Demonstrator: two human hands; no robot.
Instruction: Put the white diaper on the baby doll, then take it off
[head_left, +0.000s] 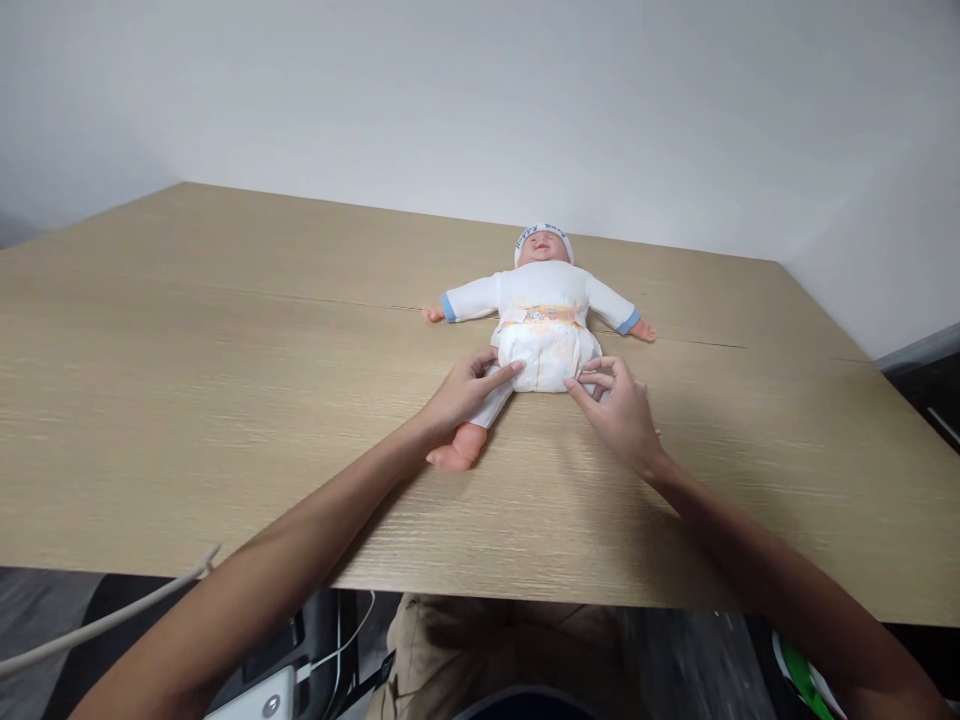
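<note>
White and padded, that printed diaper [538, 355] looks light, soft, best held by the edges the left hand [461, 393] and right hand [619, 410] pinch.

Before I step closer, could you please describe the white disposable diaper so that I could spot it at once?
On the pale wood-grained table lies a baby doll with blue cuffs. The diaper wraps its hips, between the left hand and right hand. Unlike the plain white top above, it has an orange patterned waistband.
</note>
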